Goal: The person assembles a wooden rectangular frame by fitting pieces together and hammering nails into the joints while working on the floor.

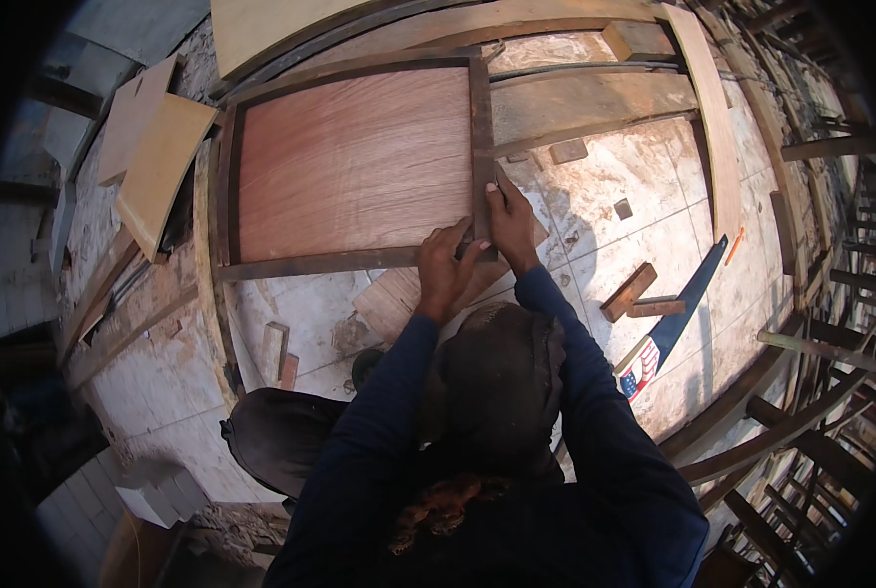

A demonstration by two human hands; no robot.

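Note:
A dark wooden frame (311, 262) surrounds a reddish plywood panel (355, 162) in front of me. Around the frame's near right corner, my left hand (448, 265) has its fingers bent over the near rail, with the thumb toward the corner. My right hand (511, 220) grips the right-hand rail just beside it, thumb on top and fingers partly hidden along the outer side. Close together, both hands touch the frame; any small item between them is too dark to make out. Beneath that corner lies a loose piece of plywood (384, 306).
To the right lie a handsaw (690, 294), two small wood blocks (629, 292) and an orange pencil-like stick (734, 246). Long planks (595, 106) run behind the frame. Board offcuts (169, 162) lean at the left. Several stacked beams line the right edge.

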